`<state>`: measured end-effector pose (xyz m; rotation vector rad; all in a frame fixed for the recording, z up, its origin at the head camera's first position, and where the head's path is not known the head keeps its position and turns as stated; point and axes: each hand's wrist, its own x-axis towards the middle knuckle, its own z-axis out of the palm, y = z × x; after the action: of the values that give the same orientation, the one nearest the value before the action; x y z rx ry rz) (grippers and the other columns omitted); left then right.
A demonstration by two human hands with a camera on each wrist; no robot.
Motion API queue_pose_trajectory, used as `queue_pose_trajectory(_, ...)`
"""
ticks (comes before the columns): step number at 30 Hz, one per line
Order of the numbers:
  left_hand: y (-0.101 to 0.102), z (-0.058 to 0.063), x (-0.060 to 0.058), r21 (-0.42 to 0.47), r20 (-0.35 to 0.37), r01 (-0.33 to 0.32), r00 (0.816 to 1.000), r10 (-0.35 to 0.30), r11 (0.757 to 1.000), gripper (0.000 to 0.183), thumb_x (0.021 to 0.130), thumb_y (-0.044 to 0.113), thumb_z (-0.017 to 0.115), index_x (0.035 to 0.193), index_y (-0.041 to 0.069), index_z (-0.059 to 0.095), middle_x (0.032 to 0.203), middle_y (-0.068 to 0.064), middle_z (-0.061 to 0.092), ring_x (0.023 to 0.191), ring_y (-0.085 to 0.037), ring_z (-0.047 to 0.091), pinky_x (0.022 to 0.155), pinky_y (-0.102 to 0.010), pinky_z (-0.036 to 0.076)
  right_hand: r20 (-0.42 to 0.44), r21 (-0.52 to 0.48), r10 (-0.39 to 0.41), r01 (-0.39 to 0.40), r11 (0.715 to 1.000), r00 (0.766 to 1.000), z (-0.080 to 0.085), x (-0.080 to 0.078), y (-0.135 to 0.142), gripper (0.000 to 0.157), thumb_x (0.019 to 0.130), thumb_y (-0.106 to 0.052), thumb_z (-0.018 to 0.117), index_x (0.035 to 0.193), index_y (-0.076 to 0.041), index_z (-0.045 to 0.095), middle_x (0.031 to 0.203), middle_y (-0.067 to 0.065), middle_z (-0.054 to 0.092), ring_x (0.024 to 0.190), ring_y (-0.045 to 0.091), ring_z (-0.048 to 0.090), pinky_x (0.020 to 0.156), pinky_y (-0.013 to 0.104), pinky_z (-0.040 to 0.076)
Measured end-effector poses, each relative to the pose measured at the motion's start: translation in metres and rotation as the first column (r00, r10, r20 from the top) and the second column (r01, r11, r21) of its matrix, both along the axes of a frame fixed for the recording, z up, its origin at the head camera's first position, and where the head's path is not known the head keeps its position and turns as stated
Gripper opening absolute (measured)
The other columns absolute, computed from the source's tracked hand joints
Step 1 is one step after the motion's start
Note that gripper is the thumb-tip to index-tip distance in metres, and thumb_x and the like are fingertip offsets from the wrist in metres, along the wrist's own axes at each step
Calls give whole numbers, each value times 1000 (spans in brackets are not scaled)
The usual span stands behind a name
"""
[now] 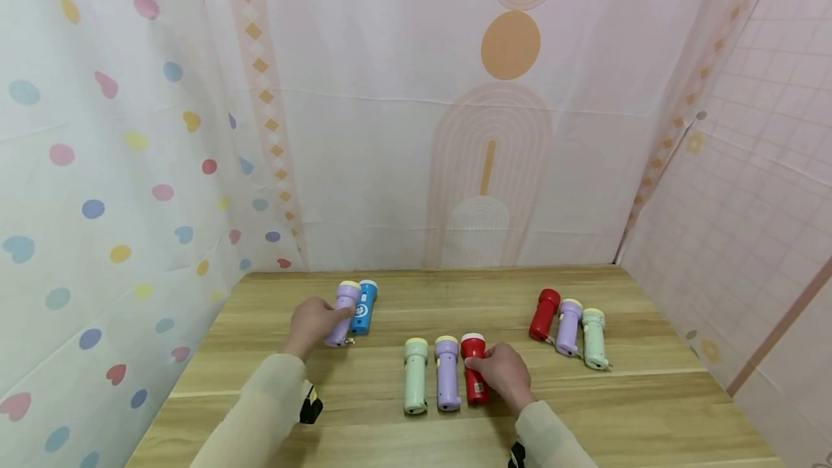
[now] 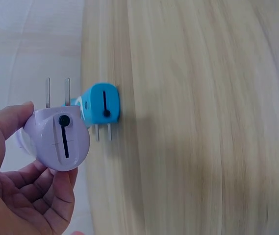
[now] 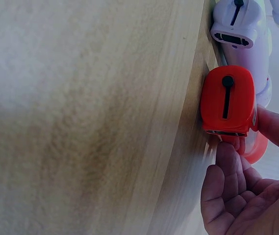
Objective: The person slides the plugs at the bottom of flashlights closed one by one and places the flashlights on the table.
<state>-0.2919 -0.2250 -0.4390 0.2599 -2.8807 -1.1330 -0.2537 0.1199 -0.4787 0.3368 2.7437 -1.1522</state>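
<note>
On the left side of the table, my left hand (image 1: 310, 325) grips a purple flashlight (image 1: 347, 296) between thumb and fingers. Two metal plug prongs stick out of its tail end in the left wrist view. Right beside it lies a blue flashlight (image 1: 365, 307), also with its prongs out. My right hand (image 1: 508, 373) pinches a red flashlight (image 1: 477, 385) near the front middle, its black slider facing the right wrist camera. Left of the red one lie a second purple flashlight (image 1: 448, 374) and a pale green flashlight (image 1: 416, 378), heads pointing away from me.
At the right of the wooden table (image 1: 650, 410) lie another red flashlight (image 1: 543, 316), a third purple flashlight (image 1: 568, 329) and another green flashlight (image 1: 594, 341), with small metal prongs at their tails. Patterned curtains (image 1: 377, 165) hang behind the table and along both sides.
</note>
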Motion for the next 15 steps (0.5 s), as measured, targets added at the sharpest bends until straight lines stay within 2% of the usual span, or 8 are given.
queue_pose_trajectory(9, 14, 2, 2, 23, -13, -7, 1000, 8, 1000, 46, 88, 41, 73, 88, -4, 68, 80, -12, 65, 69, -23, 59, 55, -33, 48, 3, -2, -9, 9, 1000, 1000, 1, 0, -1, 30, 84, -29, 79, 89, -3, 66, 78, 5, 60, 71, 21, 55, 61, 31, 41)
queue_pose_trajectory(15, 24, 3, 5, 60, -22, 1, 1000, 0, 998, 43, 87, 39, 73, 87, -4, 67, 79, -12, 65, 68, -23, 59, 55, -33, 49, -18, 6, 0, 0, 1000, 1000, -1, 0, 0, 29, 84, -30, 78, 88, -3, 66, 77, 5, 60, 70, 20, 54, 60, 31, 41)
